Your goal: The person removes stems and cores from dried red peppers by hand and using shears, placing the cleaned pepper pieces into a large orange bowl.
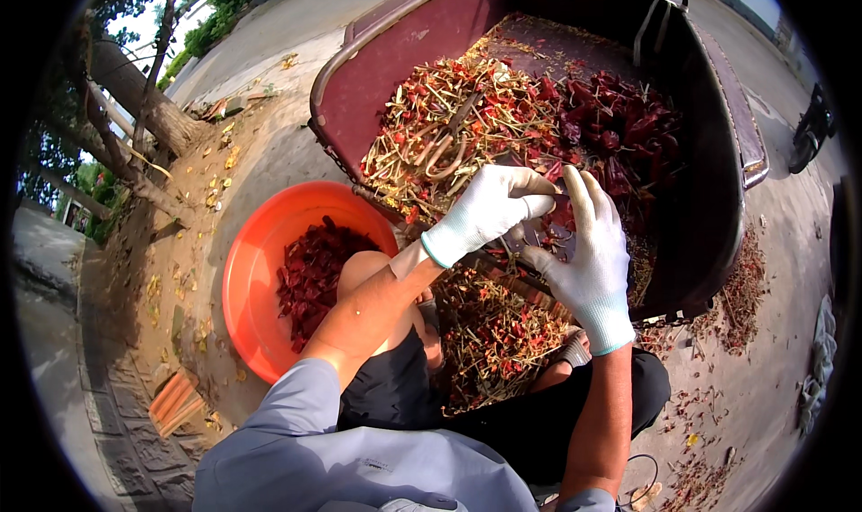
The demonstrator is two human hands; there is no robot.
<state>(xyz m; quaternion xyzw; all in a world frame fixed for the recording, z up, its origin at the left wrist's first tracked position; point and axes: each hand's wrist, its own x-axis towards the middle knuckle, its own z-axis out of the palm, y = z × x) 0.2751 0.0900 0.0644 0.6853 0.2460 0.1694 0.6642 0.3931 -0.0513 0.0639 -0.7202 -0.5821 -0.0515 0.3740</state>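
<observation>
Both my hands wear white knit gloves and are raised over the near edge of a dark maroon cargo bed [384, 66]. My left hand [489, 208] is closed, thumb and fingertips pinched together; anything between them is too small to make out. Close beside it, my right hand [588, 256] has its fingers stretched up and its thumb apart. Beyond them, dried red chili peppers [620, 126] are heaped on the right in the bed. Pale stems and red scraps [409, 121] cover the left part, with a pair of scissors [449, 141] on top.
An orange basin [247, 278] with dark red chilies [314, 274] stands left of my knee. Stems and scraps [489, 337] lie piled between my feet. Bricks [176, 401] and a tree trunk [148, 99] are at the left. More scraps [741, 292] litter the ground at right.
</observation>
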